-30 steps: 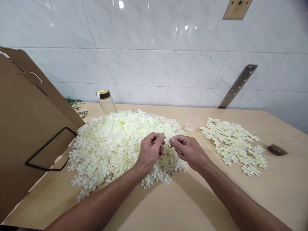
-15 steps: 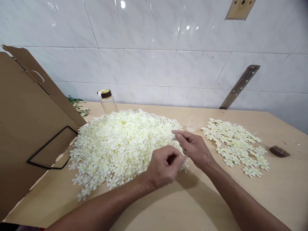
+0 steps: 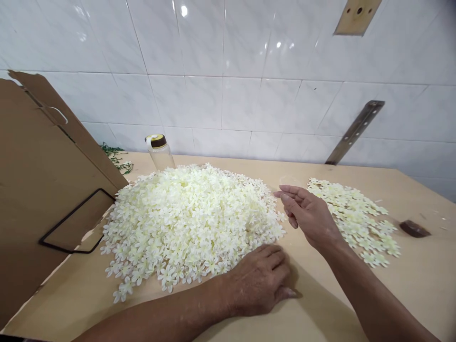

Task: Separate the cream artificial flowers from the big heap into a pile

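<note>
A big heap of small cream-white fabric flowers [image 3: 188, 213] lies on the light wooden table [image 3: 420, 280]. My left hand [image 3: 261, 280] rests palm down on the table at the heap's near right edge, fingers flat and slightly bent, touching the outermost flowers. My right hand [image 3: 311, 216] hovers between the heap and a thinner spread of the same flowers [image 3: 359, 218] on the right. Its fingers are stretched out toward the heap, and I see nothing in them.
A brown cardboard box flap [image 3: 46, 190] with a black handle outline stands at the left. A clear bottle with a brown cap [image 3: 158, 149] is behind the heap, green stems [image 3: 116, 159] beside it. A small dark object [image 3: 413, 229] lies far right. White tiled wall behind.
Both hands were pinched together over the heap. The left hand dropped down onto the table at the heap's edge, and the right moved right toward the spread flowers and opened its fingers.
</note>
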A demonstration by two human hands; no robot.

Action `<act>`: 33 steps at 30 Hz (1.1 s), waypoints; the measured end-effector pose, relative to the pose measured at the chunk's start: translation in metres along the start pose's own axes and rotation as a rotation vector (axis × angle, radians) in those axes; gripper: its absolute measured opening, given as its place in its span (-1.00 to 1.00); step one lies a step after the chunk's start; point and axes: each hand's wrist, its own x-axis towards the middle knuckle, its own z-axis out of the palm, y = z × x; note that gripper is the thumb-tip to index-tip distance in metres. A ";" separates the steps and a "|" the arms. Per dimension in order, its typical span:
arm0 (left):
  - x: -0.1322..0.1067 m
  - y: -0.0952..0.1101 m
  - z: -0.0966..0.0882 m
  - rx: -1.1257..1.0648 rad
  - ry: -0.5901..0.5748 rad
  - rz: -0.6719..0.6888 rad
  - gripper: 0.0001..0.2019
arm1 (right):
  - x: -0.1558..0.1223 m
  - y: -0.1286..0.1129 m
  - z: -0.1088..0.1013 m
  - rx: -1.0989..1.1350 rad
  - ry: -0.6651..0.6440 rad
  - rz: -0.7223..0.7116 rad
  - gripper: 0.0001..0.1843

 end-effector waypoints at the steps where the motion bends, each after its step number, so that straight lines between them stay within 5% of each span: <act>1: 0.000 -0.001 0.002 0.034 0.006 -0.033 -0.63 | 0.000 0.000 -0.004 0.003 0.006 -0.001 -0.50; 7: -0.003 -0.009 0.009 0.173 0.071 -0.192 -0.65 | -0.010 0.009 -0.036 -0.008 0.074 0.012 -0.55; 12: -0.002 -0.006 0.008 0.125 0.062 -0.100 -0.83 | -0.011 0.018 -0.073 -0.097 0.199 0.025 -0.60; 16: 0.000 -0.003 0.006 0.047 0.098 -0.052 -0.82 | -0.006 0.013 -0.110 -0.534 0.227 0.016 -0.67; 20: 0.000 0.000 0.004 -0.034 0.143 0.002 -0.81 | -0.007 0.015 -0.135 -0.955 0.102 0.010 -0.78; 33: -0.003 0.012 -0.001 -0.030 -0.029 0.038 -0.84 | -0.009 0.064 -0.133 -1.248 0.021 -0.005 -0.77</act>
